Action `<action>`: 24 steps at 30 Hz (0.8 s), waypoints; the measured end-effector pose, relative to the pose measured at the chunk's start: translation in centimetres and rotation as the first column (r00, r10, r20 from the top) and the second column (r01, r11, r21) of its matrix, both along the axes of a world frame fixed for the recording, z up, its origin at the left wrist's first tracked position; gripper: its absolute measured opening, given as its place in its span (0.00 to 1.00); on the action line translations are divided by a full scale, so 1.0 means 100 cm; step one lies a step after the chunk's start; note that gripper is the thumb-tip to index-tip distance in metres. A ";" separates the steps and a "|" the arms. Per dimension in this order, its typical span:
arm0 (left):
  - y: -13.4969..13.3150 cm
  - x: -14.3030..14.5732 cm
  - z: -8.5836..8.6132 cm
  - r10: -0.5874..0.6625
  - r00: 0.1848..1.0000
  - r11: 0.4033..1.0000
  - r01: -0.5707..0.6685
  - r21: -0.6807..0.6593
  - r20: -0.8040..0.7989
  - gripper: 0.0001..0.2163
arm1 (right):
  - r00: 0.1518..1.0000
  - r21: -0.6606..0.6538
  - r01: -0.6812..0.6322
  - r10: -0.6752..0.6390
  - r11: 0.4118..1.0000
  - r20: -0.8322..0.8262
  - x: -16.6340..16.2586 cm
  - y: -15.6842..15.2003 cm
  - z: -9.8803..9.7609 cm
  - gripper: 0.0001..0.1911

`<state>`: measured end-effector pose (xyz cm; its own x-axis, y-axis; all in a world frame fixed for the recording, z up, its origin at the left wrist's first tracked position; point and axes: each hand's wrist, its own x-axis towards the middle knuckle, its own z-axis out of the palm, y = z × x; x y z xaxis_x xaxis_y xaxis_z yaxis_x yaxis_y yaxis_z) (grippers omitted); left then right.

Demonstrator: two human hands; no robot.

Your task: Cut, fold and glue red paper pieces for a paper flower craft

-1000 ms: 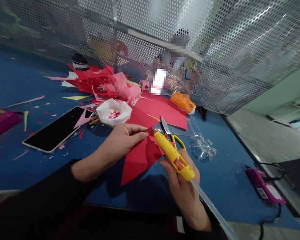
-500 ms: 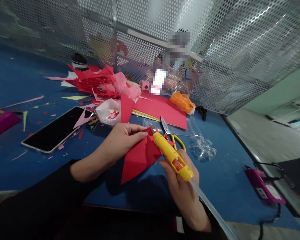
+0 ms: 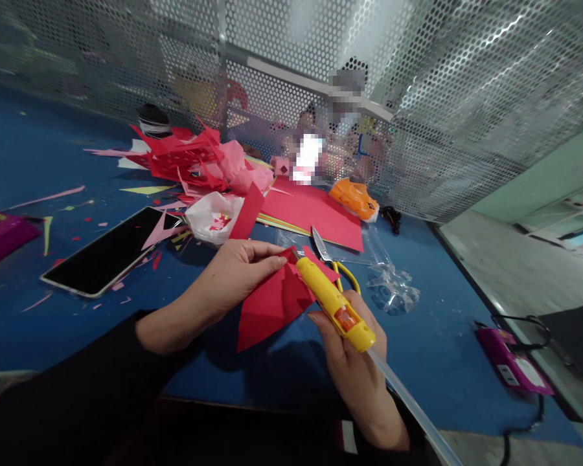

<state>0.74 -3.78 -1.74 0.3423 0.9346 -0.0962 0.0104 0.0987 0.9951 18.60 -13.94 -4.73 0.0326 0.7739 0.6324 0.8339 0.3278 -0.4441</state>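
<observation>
My left hand [image 3: 243,272] pinches a folded piece of red paper [image 3: 272,310] near its upper edge, thumb on top. One red flap stands up beyond my fingers and the rest hangs below them. My right hand [image 3: 354,362] is wrapped round a yellow glue gun [image 3: 330,298] with a long clear glue stick [image 3: 412,408] out of its back end. The gun's tip meets or nearly meets the paper by my left fingertips; exact contact cannot be made out. Scissors [image 3: 323,246] with yellow handles lie just behind the gun.
Crumpled red and pink paper [image 3: 189,155], a scrap bowl [image 3: 208,217] and a black phone [image 3: 109,252] lie left. Red sheets [image 3: 315,210], an orange packet [image 3: 354,197] and clear plastic [image 3: 393,288] lie behind. A purple box [image 3: 512,362] with cables sits right. Perforated metal [image 3: 282,90] backs the table.
The red paper in my left hand has tilted slightly, its upper flap leaning further right and its lower corner rising a little. Both hands and the glue gun stay almost still.
</observation>
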 end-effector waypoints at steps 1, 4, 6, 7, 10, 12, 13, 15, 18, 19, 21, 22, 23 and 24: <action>0.000 0.000 0.000 -0.005 1.000 1.000 0.005 -0.003 0.000 0.10 | 1.000 0.000 0.003 -0.003 1.000 0.005 0.000 0.000 0.000 0.12; 0.001 -0.001 0.000 -0.016 1.000 1.000 0.016 -0.006 -0.008 0.09 | 1.000 0.009 0.007 -0.007 1.000 0.012 0.000 0.001 -0.001 0.12; 0.001 -0.001 0.001 -0.017 1.000 1.000 0.016 -0.004 -0.015 0.09 | 1.000 0.014 0.005 -0.005 1.000 0.010 0.001 0.001 -0.002 0.13; 0.001 -0.001 0.001 -0.018 1.000 1.000 0.018 -0.002 -0.014 0.09 | 1.000 0.013 0.006 -0.006 1.000 0.009 0.001 0.002 -0.002 0.13; 0.001 -0.001 0.001 -0.031 1.000 1.000 0.031 -0.001 0.004 0.09 | 1.000 0.001 0.011 -0.011 1.000 0.006 0.001 0.002 -0.002 0.13; 0.000 -0.001 0.001 -0.040 0.999 0.999 0.040 -0.007 0.015 0.09 | 1.000 -0.002 0.010 -0.010 1.000 0.002 0.001 0.003 -0.001 0.12; 0.000 -0.001 0.001 -0.040 0.999 0.999 0.041 -0.014 0.015 0.09 | 1.000 0.002 0.009 -0.009 1.000 -0.001 0.001 0.003 -0.001 0.12; 0.000 -0.001 0.001 -0.036 0.999 0.999 0.036 -0.029 0.011 0.09 | 1.000 0.007 0.011 -0.011 1.000 -0.003 0.001 0.003 -0.001 0.12; 0.000 -0.002 0.000 -0.026 1.000 0.999 0.026 -0.038 0.007 0.09 | 1.000 0.001 0.014 -0.014 1.000 -0.004 0.000 0.002 -0.001 0.12; 0.000 -0.002 0.000 -0.018 1.000 0.999 0.019 -0.035 0.007 0.09 | 1.000 -0.004 0.013 -0.013 1.000 -0.005 0.000 0.002 0.000 0.12; 0.000 -0.002 0.000 -0.001 1.000 1.000 0.001 -0.026 0.005 0.09 | 1.000 -0.006 0.010 -0.010 1.000 -0.010 -0.001 0.001 0.000 0.11; 0.000 -0.002 0.000 0.006 1.000 1.000 -0.006 -0.023 0.005 0.09 | 1.000 -0.012 0.007 -0.007 1.000 -0.016 -0.001 0.000 0.000 0.11; 0.000 -0.002 -0.001 0.010 1.000 1.000 -0.010 -0.022 0.005 0.10 | 1.000 -0.019 0.002 -0.003 1.000 -0.024 0.000 0.000 0.000 0.11; 0.000 -0.002 -0.001 0.010 1.000 1.000 -0.010 -0.023 0.004 0.10 | 0.999 -0.028 -0.006 0.005 1.000 -0.037 0.000 -0.001 0.000 0.11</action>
